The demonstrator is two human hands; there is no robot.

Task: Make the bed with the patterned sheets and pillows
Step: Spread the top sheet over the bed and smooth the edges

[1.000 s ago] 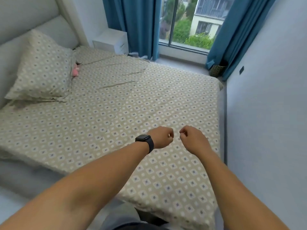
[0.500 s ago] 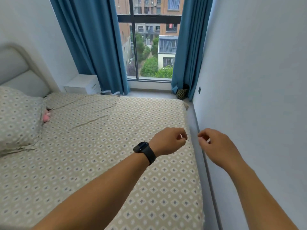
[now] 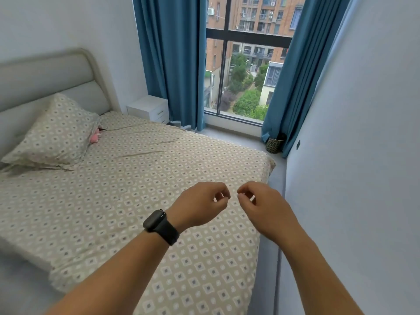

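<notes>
While my view swings back to take in the headboard, my left hand (image 3: pixel 200 204) and right hand (image 3: pixel 261 205) still hover curled, each grip empty, above the patterned sheet (image 3: pixel 136 201); it lies spread, one pillow (image 3: pixel 56 133) at the head; nearly done.

The sheet (image 3: pixel 141 201) is lying open across most of the bed. A pillow (image 3: pixel 54 133) is occupying the head-end corner, and the wall (image 3: pixel 363 155) is crowding the bed's right edge.
</notes>
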